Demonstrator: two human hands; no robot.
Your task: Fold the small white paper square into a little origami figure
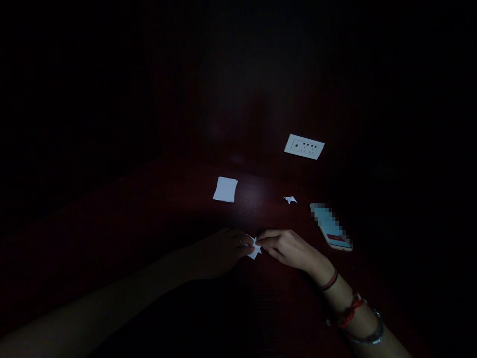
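Observation:
A small white folded paper (255,251) lies on the dark red table between my two hands, its pointed corners showing. From the left, my left hand (227,251) grips its edge with thumb and fingers; this hand is in shadow and wears a ring. On the other side, my right hand (285,245) is closed with its fingertips pressed on the paper's right part. The fingers cover some of the folds. Beyond the hands lies a stack of white square paper sheets (225,189). A small folded paper figure (290,199) rests farther back on the right.
A phone (331,226) with a lit, blurred screen lies right of my right hand. Behind the table, a white socket panel (304,146) is set in the dark upright surface. The surroundings are very dark, and the table's side edges are hard to make out.

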